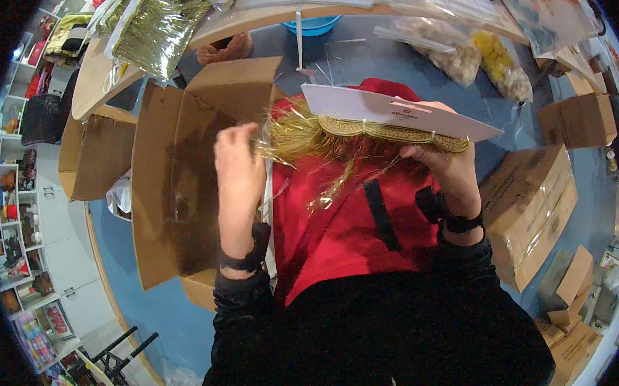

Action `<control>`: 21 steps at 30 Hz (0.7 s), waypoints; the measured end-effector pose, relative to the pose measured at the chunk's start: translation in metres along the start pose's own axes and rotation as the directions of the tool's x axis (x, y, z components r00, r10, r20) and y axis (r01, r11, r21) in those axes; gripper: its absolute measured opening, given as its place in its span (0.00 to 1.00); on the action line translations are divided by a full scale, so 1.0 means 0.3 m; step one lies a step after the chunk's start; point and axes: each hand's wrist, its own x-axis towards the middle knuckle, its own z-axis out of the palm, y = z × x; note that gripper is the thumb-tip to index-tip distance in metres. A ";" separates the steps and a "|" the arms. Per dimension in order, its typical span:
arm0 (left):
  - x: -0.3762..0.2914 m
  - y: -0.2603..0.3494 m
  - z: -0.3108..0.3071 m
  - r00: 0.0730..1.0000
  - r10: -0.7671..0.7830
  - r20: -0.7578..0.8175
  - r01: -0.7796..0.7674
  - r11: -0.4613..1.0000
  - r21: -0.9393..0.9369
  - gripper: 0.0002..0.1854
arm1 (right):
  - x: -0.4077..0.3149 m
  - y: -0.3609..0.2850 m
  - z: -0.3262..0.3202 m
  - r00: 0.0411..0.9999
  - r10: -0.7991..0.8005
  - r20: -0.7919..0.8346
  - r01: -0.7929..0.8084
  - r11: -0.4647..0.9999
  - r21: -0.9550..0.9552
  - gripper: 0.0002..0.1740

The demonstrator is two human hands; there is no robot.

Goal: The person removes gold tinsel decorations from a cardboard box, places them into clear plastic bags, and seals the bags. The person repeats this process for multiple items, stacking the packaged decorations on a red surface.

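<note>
My right hand [450,169] grips a white backing card [346,101] that bears printing, held tilted above my lap. Fastened to the card by small clear ties is a gold braided band [391,135] in scallops. From its left end spreads a bunch of gold tinsel strands [294,132], with a few hanging loose lower down. Beside the tinsel ends is my left hand [240,168], slightly blurred, its fingers bent; whether they pinch any strands is hidden. Red cloth [318,235] covers my lap beneath both hands.
An upright cardboard box [154,204] with raised flaps stands close at my left. To the right sits a taped carton [532,215]. Ahead, a wooden tabletop [212,35] carries plastic-wrapped gold fringe [153,34]. Filled plastic bags [450,54] and a blue basin [313,26] lie beyond.
</note>
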 end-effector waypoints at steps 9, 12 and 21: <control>-0.065 0.254 0.016 0.969 0.243 0.046 0.012 0.140 -0.990 0.40 | -0.026 0.006 0.067 0.989 0.033 0.142 -0.030 0.999 -0.024 0.27; -0.081 0.252 0.018 0.991 0.088 -0.101 -0.102 -0.002 -0.995 0.33 | -0.063 0.036 0.019 0.855 0.425 0.297 -0.418 0.904 -0.092 0.37; -0.055 0.256 -0.013 0.971 0.223 -0.086 -0.100 0.054 -0.993 0.30 | -0.077 -0.015 -0.102 0.987 0.052 0.150 -0.057 0.998 0.032 0.78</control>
